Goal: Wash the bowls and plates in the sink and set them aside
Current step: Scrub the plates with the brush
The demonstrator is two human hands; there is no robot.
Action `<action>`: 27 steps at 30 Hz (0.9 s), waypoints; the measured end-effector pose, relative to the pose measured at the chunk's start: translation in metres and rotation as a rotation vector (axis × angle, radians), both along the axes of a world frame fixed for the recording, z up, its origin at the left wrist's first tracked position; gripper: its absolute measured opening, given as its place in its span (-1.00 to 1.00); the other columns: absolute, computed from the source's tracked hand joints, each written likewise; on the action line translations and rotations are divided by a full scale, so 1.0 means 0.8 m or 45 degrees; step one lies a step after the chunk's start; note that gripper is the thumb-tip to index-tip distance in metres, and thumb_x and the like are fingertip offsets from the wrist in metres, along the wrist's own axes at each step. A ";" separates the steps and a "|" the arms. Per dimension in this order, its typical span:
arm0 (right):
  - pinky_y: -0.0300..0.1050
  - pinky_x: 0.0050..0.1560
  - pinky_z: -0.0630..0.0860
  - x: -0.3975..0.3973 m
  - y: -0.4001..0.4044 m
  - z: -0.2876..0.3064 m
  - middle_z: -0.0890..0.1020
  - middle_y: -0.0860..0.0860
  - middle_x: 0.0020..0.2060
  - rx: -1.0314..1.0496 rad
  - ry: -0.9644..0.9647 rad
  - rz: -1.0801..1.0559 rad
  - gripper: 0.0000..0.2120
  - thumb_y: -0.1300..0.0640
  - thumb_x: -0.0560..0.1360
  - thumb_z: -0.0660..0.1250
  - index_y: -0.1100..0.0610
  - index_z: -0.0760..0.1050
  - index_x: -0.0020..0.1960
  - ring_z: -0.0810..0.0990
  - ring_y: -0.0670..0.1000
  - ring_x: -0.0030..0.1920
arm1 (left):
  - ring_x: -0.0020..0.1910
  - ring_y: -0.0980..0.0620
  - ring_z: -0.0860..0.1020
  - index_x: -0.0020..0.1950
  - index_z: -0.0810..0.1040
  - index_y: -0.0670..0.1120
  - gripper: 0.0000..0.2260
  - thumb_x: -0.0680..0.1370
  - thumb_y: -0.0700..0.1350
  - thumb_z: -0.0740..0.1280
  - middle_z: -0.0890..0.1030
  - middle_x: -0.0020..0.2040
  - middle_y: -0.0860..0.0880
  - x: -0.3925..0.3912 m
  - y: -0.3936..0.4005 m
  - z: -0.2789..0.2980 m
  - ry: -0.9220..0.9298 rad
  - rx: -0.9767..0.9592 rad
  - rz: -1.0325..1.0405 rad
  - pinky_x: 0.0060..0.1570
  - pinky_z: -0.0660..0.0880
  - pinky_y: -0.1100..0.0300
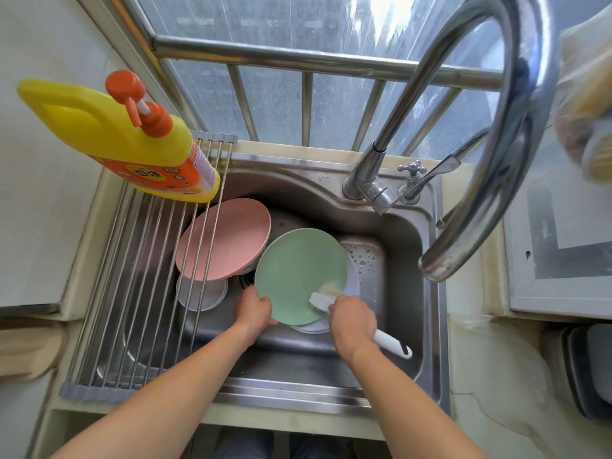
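The left hand [253, 309] pinches the near rim of the green plate [299, 276], tilted over the sink [410, 293]. The right hand [352, 321] grips a white brush [326, 298] against its face. The plate looks light, stiff and probably slippery when wet, so the rim hold seems safest.

Your two forearms are bare from the bottom edge of the frame up to your left hand [254, 312] and right hand [353, 321]: no sleeves, gloves, watch or rings visible.
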State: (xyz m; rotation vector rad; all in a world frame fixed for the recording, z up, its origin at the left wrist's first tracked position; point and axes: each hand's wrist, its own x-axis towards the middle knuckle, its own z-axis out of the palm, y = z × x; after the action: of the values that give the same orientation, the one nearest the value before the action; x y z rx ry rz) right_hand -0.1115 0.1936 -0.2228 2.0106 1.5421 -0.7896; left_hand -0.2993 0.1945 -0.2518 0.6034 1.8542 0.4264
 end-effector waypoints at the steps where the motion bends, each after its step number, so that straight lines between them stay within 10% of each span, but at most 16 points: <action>1: -0.10 0.15 0.51 -0.008 0.002 0.002 0.64 0.07 0.20 0.023 0.015 0.076 -0.73 0.10 0.68 0.16 0.09 0.55 0.29 0.61 0.12 0.24 | 0.01 -0.19 0.62 0.15 0.51 -0.15 -0.71 0.54 -0.39 0.13 0.60 0.13 -0.13 0.000 0.001 -0.003 0.000 -0.006 0.004 -0.18 0.67 -0.16; 8: -0.01 0.17 0.49 -0.027 -0.003 0.005 0.64 0.17 0.17 -0.024 0.191 0.322 -0.65 -0.06 0.67 0.18 0.14 0.59 0.25 0.60 0.22 0.21 | 0.02 -0.22 0.64 0.18 0.51 -0.16 -0.72 0.54 -0.35 0.15 0.61 0.17 -0.18 -0.006 0.003 -0.014 0.027 -0.045 -0.009 -0.26 0.67 -0.17; 14: -0.03 0.14 0.53 -0.008 -0.015 0.004 0.60 0.09 0.21 0.070 -0.037 0.282 -0.67 0.31 0.67 0.07 0.14 0.48 0.33 0.61 0.14 0.23 | -0.02 -0.19 0.63 0.23 0.53 -0.21 -0.66 0.54 -0.40 0.11 0.62 0.13 -0.15 0.005 0.010 -0.009 -0.012 0.000 -0.006 -0.25 0.67 -0.14; 20: -0.02 0.08 0.52 -0.024 0.003 0.008 0.66 0.21 0.07 -0.151 0.360 0.035 -0.64 -0.11 0.61 0.26 0.17 0.63 0.08 0.62 0.25 0.13 | -0.03 -0.20 0.66 0.20 0.57 -0.20 -0.65 0.50 -0.37 0.14 0.65 0.11 -0.19 0.001 0.009 -0.019 0.010 -0.006 -0.016 -0.30 0.67 -0.16; 27: -0.04 0.14 0.53 0.007 0.007 0.007 0.62 0.07 0.19 0.051 -0.081 0.226 -0.71 0.23 0.68 0.12 0.12 0.51 0.32 0.62 0.13 0.22 | 0.03 -0.19 0.63 0.14 0.51 -0.13 -0.69 0.54 -0.40 0.10 0.60 0.11 -0.12 0.008 0.006 -0.005 -0.068 0.012 0.004 -0.26 0.68 -0.04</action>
State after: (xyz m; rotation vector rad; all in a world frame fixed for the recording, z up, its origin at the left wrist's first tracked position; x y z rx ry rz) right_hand -0.1058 0.1989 -0.2169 1.8761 1.6842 -0.6240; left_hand -0.2929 0.1991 -0.2556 0.5902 1.8032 0.4494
